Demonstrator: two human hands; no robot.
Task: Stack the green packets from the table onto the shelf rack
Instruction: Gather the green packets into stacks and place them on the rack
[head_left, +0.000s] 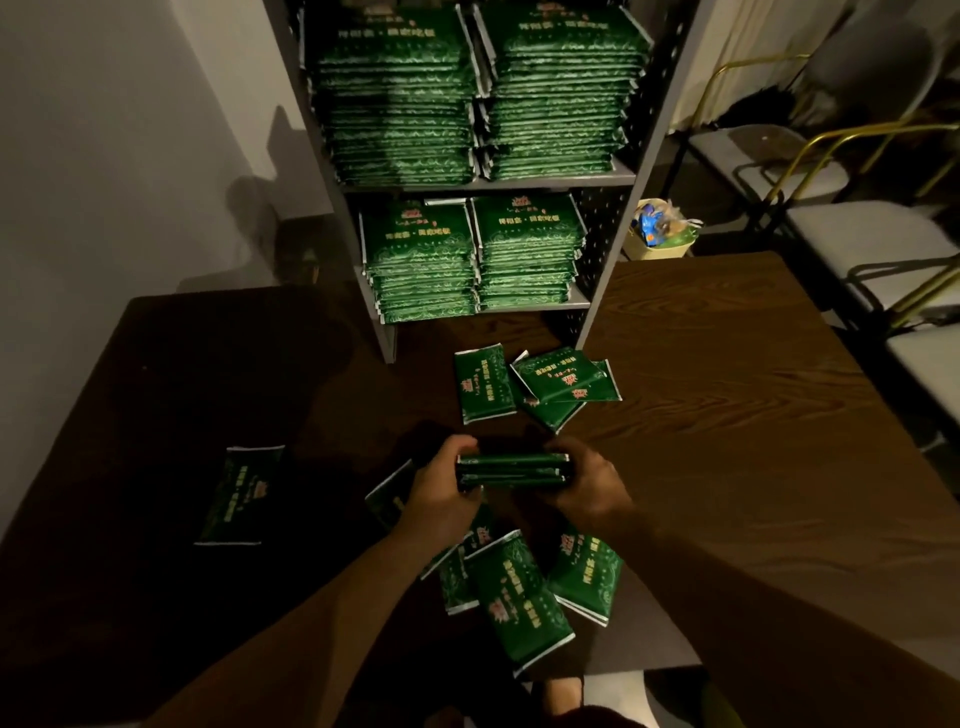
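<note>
Dim light falls over a dark wooden table that fills the lower half of the frame, with a grey wall at the upper left. At centre, just above the table, both hands hold a small bundle of green packets edge-on between them. The left hand grips the bundle's left end, fingers curled over the top and thumb underneath. The right hand grips the right end the same way, fingers wrapped round it.

Loose packets lie scattered on the table: a cluster just above the hands, another cluster below them under the forearms, and a single packet well apart at the left, in shadow.

At top centre a grey metal shelf rack stands on the table's far edge. Its upper shelf carries two tall stacks of packets side by side; the lower shelf carries two shorter stacks.

At the right of the rack sits a pale bin holding wrappers. Chairs with yellow metal frames stand at the upper right.
</note>
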